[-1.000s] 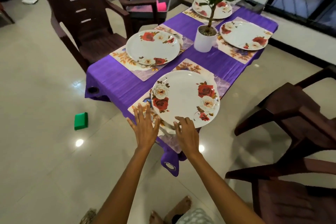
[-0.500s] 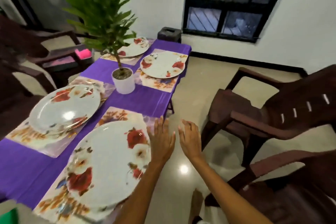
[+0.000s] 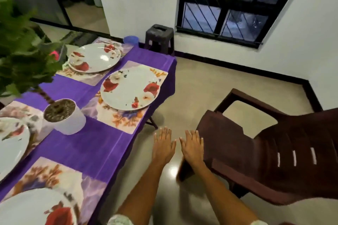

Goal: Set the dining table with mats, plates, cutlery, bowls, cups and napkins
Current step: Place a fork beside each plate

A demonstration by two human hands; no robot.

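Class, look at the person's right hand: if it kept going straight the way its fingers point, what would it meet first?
Probably the front edge of the brown chair. The right hand is flat and empty, fingers pointing away from the person, right beside the chair seat. Depth is unclear, so it might pass above bare floor instead.

Potted plant [image 3: 64,115] on purple cloth [image 3: 95,144], brown chair [image 3: 265,151] – dark stool [image 3: 159,39] under barred window [image 3: 228,5]
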